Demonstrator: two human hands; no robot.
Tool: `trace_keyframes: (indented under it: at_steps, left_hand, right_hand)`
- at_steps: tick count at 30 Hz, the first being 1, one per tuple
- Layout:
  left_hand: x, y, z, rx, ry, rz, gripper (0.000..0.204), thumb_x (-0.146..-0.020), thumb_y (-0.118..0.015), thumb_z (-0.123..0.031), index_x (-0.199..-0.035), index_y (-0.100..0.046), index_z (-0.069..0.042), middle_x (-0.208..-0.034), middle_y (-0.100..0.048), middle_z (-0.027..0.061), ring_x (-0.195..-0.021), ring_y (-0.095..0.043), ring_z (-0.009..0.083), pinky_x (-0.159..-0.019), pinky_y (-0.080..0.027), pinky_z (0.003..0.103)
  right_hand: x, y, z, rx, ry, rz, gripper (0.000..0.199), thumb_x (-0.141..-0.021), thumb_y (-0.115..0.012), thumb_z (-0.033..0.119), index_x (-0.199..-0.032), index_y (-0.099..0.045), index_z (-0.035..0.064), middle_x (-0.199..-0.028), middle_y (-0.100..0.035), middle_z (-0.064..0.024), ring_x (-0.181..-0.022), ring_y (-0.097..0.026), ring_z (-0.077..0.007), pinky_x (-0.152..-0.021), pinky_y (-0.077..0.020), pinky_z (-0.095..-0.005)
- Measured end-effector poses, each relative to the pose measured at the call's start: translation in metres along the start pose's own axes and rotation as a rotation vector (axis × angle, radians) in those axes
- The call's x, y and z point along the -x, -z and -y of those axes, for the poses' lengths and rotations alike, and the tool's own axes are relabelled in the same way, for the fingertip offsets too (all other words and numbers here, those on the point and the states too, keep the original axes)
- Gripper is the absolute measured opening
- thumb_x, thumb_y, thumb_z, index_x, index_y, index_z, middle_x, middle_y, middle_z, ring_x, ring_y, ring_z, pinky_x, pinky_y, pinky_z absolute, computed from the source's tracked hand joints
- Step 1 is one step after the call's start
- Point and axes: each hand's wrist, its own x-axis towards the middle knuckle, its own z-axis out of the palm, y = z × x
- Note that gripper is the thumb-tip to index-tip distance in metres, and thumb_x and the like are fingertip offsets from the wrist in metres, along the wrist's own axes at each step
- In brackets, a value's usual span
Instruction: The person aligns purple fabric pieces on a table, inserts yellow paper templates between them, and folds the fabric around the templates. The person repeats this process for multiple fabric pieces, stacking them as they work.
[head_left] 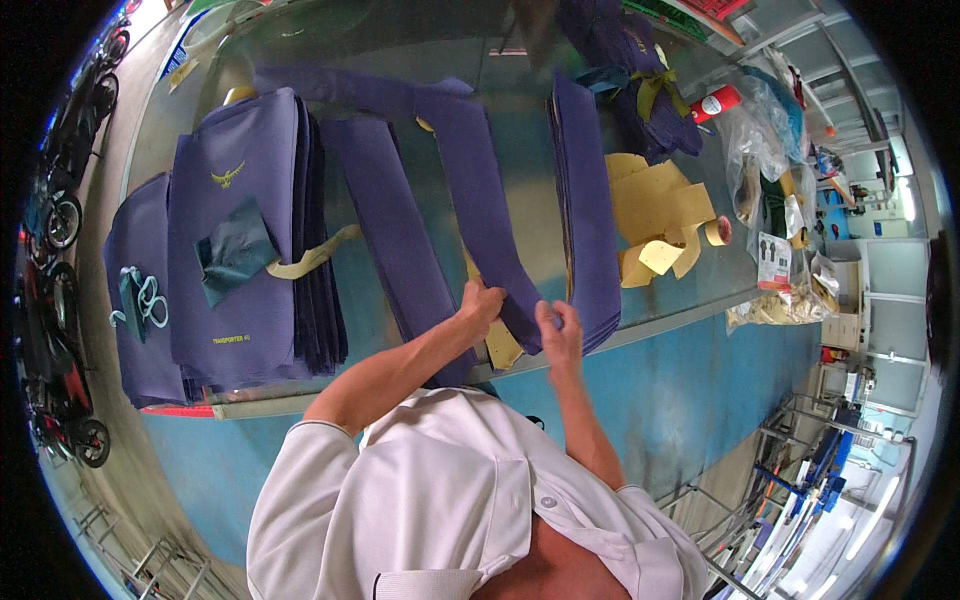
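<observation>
A long purple fabric strip (478,185) runs down the table toward me, its near end raised at the table edge. My left hand (482,303) is closed on the strip's left edge. My right hand (560,325) pinches the near end at its right side. Left of the strip lies a stack of purple strips (392,225); a thicker stack of strips (588,190) lies to the right. Part of a yellow board piece (503,348) shows below my left hand. Another purple strip (350,88) lies crosswise at the far end.
Large purple panels (235,290) are piled at the left, with a dark green fabric scrap (237,250) on top. Yellow board pieces (660,200), a tape roll (718,231), a tied purple bundle (650,110), a red can (716,103) and plastic bags (765,150) lie at the right.
</observation>
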Motion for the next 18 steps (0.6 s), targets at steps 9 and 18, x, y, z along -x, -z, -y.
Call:
trace_keyframes:
  at_steps: [9,18]
  left_hand:
    - [-0.017,0.001,-0.049,0.265,0.032,0.029,0.02,-0.09,-0.053,-0.013,-0.102,-0.061,0.001,-0.092,-0.066,0.0111,-0.079,-0.064,0.0246,-0.069,-0.051,0.037]
    - [-0.084,0.034,-0.17,0.58,-0.243,0.125,0.028,-0.09,-0.058,-0.02,-0.112,-0.058,-0.004,-0.099,-0.065,0.0119,-0.084,-0.064,0.0256,-0.076,-0.052,0.041]
  right_hand:
    - [-0.012,0.033,0.028,-0.877,-0.339,0.435,0.037,-0.085,-0.057,0.004,-0.12,-0.052,-0.0064,-0.1,-0.064,-0.0135,-0.085,-0.064,-0.0204,-0.073,-0.0532,-0.0301]
    - [0.044,0.057,0.05,-0.787,-0.151,0.376,0.034,-0.083,-0.059,0.002,-0.116,-0.061,-0.0062,-0.106,-0.065,-0.0093,-0.094,-0.06,-0.0162,-0.087,-0.0458,-0.0294]
